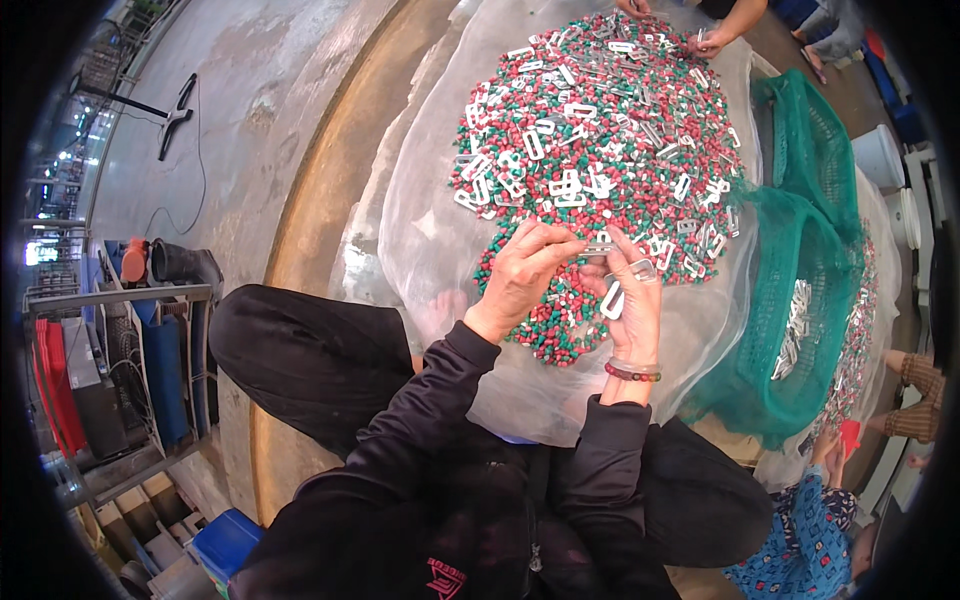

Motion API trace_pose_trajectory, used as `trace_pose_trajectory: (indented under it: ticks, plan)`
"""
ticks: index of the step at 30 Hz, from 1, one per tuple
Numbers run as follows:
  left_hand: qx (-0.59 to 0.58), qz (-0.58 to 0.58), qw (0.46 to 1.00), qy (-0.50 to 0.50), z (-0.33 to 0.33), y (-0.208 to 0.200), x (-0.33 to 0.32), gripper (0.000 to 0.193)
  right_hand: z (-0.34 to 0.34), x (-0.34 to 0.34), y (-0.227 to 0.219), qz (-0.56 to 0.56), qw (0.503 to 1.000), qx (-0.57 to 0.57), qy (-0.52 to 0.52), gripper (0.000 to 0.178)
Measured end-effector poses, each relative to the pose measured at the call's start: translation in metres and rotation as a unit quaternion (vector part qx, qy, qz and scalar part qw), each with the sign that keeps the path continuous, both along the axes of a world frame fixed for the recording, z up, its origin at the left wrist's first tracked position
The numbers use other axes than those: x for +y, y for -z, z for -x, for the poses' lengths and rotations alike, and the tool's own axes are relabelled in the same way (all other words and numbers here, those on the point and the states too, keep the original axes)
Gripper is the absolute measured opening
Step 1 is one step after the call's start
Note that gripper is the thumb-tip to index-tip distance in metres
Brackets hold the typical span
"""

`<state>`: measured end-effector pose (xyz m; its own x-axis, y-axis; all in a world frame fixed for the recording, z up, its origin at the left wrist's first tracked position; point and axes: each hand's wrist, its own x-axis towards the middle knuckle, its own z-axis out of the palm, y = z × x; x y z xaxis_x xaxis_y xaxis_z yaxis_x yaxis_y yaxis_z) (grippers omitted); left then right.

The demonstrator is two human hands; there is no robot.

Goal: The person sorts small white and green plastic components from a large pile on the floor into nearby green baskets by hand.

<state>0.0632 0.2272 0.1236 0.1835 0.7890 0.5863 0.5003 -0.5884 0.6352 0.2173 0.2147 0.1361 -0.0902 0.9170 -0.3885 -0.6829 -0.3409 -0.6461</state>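
Observation:
Just above a broad heap of small red, green and white pellets [560,320], my two hands meet. My left hand [525,272] is closed in a pinch at one end of a small slotted metal piece [598,244]. Fingers of my right hand [632,310] are curled round the other end of it. Another shiny oblong metal loop [613,300] lies against the right palm, and more metal shows between those fingers. Many similar silvery loops [568,188] are mixed through the heap, which rests on a translucent sheet [430,215].
Green mesh-lined baskets [745,330] stand to the right; the nearer holds a pile of metal pieces [793,330]. Another person's hand [708,42] works at the heap's far edge. A person in blue patterned clothing [800,540] sits lower right. A metal rack [120,370] stands left.

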Motion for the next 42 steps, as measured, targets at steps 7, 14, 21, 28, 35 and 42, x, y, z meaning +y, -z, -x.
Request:
trace_pose_trajectory:
  ticks: [7, 14, 21, 28, 35, 42]
  plan:
    - [-0.412, 0.453, 0.777, 0.148, -0.006, 0.002, -0.004, 0.026, 0.009, -0.005, 0.0, -0.041, 0.976, -0.195, 0.083, 0.033]
    - [-0.423, 0.461, 0.771, 0.118, -0.006, 0.015, -0.008, 0.016, 0.017, -0.013, -0.008, -0.087, 0.961, -0.254, 0.065, 0.031]
    - [-0.287, 0.433, 0.852, 0.061, -0.005, 0.012, -0.016, 0.013, 0.02, -0.022, -0.011, -0.099, 0.93, -0.355, 0.004, 0.017]
    - [-0.339, 0.456, 0.818, 0.088, 0.005, 0.003, -0.01, 0.031, 0.021, -0.022, -0.012, -0.03, 0.988, -0.149, 0.033, 0.019]
    - [-0.238, 0.453, 0.858, 0.055, 0.006, 0.007, 0.0, 0.041, 0.006, -0.017, 0.024, 0.079, 0.997, 0.006, 0.016, 0.039]
    - [-0.411, 0.434, 0.8, 0.053, -0.01, 0.004, 0.02, 0.013, -0.003, -0.024, 0.055, 0.041, 0.945, 0.325, -0.004, 0.044]
